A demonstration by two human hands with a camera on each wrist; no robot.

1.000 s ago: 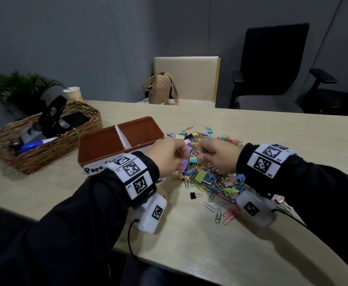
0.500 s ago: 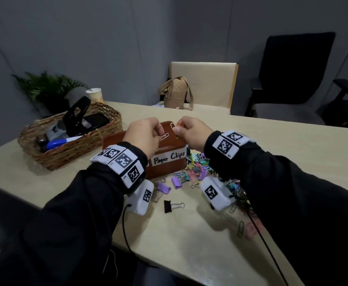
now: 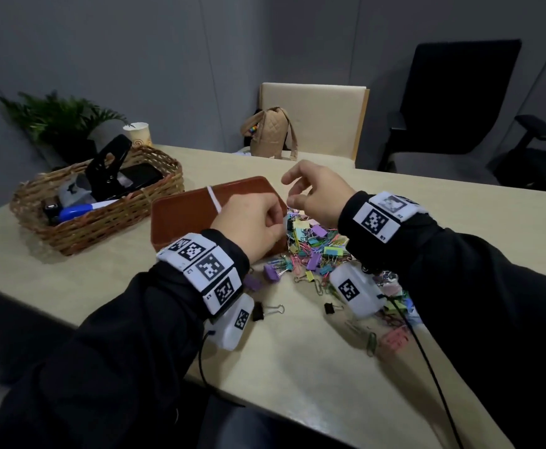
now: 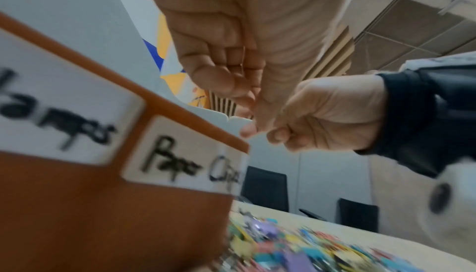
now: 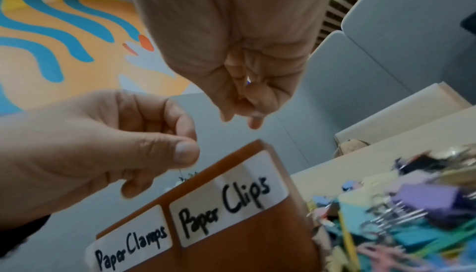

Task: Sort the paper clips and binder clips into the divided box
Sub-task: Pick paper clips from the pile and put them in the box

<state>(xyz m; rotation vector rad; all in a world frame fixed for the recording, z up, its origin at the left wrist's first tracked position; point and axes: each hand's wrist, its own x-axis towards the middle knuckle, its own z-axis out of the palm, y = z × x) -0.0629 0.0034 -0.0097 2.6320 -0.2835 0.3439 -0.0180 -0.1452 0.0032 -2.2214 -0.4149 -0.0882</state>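
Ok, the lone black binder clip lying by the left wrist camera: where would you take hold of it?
Probably by the silver wire handles of the black binder clip: they lie flat and point right, toward the pile. Come from above, thumb and finger either side. It sits apart on the table, so nothing crowds it.

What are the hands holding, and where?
Left hand pinches thumb to forefinger, maybe on something thin; too small to tell. Right hand holds nothing visible.
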